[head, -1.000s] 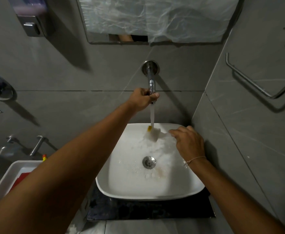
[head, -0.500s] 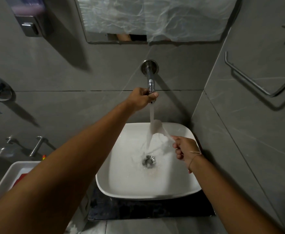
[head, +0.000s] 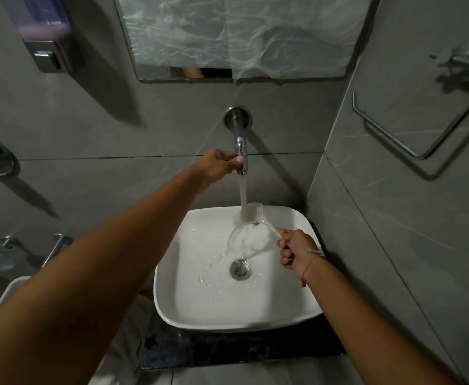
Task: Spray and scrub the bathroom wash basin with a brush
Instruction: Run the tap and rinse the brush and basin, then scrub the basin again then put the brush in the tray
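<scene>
A white square wash basin [head: 214, 315] sits on a dark counter, with a metal drain [head: 240, 269] in its middle. My left hand [head: 218, 166] grips the chrome wall tap [head: 240, 145], and water streams from it. My right hand [head: 297, 252] holds the clear handle of a brush [head: 251, 213]. The brush head sits raised above the bowl, right under the stream, and water fans off it into the bowl. Suds lie on the basin's far side.
A grey tiled wall closes in on the right, carrying a chrome towel bar [head: 411, 132]. A plastic-covered mirror [head: 239, 34] hangs above the tap, a soap dispenser [head: 47, 37] at upper left. A white tray [head: 11, 290] and wall taps [head: 55, 245] lie to the left.
My right hand has pulled back toward the basin's right side and lifted the brush from the bowl up into the stream. The foam in the bowl has thinned. My left hand stays on the tap.
</scene>
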